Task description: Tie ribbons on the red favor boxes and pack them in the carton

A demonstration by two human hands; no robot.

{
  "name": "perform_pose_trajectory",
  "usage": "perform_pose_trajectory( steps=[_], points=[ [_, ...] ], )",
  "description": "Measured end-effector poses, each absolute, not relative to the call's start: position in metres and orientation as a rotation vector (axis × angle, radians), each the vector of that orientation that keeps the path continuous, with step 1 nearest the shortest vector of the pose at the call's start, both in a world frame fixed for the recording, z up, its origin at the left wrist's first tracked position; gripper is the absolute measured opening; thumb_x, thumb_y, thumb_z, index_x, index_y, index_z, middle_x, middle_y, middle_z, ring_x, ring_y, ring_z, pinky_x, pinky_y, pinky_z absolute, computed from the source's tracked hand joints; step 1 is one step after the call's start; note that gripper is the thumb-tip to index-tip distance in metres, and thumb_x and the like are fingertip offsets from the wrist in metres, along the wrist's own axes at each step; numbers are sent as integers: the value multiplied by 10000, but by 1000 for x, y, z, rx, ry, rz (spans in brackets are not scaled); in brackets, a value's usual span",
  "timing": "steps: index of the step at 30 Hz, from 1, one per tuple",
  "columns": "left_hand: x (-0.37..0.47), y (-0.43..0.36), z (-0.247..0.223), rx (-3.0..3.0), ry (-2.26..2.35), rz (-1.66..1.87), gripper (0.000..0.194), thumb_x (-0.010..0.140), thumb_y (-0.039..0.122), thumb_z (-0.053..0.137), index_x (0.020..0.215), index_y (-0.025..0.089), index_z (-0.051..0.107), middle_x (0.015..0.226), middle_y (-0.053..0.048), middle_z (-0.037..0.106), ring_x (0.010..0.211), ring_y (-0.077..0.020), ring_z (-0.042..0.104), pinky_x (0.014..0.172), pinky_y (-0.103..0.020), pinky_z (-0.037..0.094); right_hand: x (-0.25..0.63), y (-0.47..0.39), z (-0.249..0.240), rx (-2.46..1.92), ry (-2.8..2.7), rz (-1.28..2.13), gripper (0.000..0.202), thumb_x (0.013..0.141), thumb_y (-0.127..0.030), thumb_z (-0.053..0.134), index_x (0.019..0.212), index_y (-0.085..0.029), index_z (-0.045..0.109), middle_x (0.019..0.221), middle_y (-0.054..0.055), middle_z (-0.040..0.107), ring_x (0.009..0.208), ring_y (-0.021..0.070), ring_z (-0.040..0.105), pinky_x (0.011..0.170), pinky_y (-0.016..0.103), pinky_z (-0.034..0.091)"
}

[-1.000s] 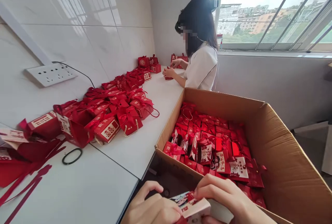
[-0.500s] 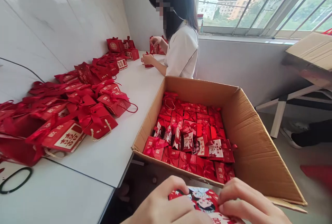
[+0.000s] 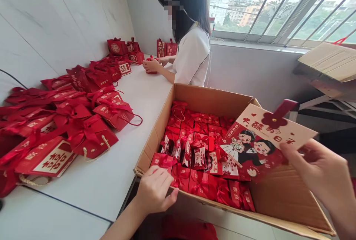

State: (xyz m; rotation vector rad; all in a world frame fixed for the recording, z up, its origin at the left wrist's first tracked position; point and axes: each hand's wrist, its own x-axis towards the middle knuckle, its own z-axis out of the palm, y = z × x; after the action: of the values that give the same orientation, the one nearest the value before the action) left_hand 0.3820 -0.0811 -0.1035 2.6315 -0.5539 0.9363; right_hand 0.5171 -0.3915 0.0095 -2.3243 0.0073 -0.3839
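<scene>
My right hand (image 3: 319, 173) pinches a red and cream gift bag (image 3: 258, 140) by its right side, thumb on the front. The bag shows a cartoon bride and groom, and a dark red flower-shaped clasp with a strap sits at its top. It is tilted above the right part of an open cardboard box (image 3: 289, 203). At the box's near left rim my left hand (image 3: 155, 188) lies with curled fingers over the edge and its thumb lower down. Small red gift boxes (image 3: 200, 175) with ribbons fill rows inside the cardboard box, some partly hidden behind the held bag.
A white table (image 3: 139, 95) on the left bears a heap of red gift boxes (image 3: 75, 121). At its far end a co-worker in a white top (image 3: 191, 55) handles a red box (image 3: 151, 70). Another carton (image 3: 330, 60) stands at the right, below the barred window.
My hands have parted. The right has lifted the gift bag up and right over the cardboard box; the left has moved to the box's near rim. The co-worker's hands have shifted slightly.
</scene>
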Motion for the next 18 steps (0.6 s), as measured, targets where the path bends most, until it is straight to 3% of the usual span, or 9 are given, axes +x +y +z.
perform_pose_trajectory(
  steps=[4, 12, 18],
  points=[
    [382, -80, -105, 2598, -566, 1009, 284, 885, 241, 374, 691, 173, 571, 558, -17, 603, 538, -153, 572, 593, -294, 394, 545, -364, -4, -2122, -118, -280, 318, 693, -551, 593, 782, -248, 627, 786, 51, 718, 679, 239, 674, 550, 310, 534],
    [387, -78, -103, 2572, -578, 1042, 262, 856, 185, 408, 646, 185, 565, 546, -1, 597, 506, -133, 567, 556, -271, 407, 546, -327, -31, -1925, -389, 111, 345, 796, -475, 610, 924, -157, 647, 941, 87, 708, 854, 230, 668, 745, 329, 554],
    [388, -78, -101, 2562, -571, 1063, 272, 851, 183, 420, 606, 189, 538, 506, 4, 560, 488, -134, 553, 534, -266, 395, 541, -310, -42, -1716, -614, 34, 360, 880, -512, 496, 943, -182, 625, 976, 80, 659, 904, 206, 633, 782, 325, 527]
  ],
)
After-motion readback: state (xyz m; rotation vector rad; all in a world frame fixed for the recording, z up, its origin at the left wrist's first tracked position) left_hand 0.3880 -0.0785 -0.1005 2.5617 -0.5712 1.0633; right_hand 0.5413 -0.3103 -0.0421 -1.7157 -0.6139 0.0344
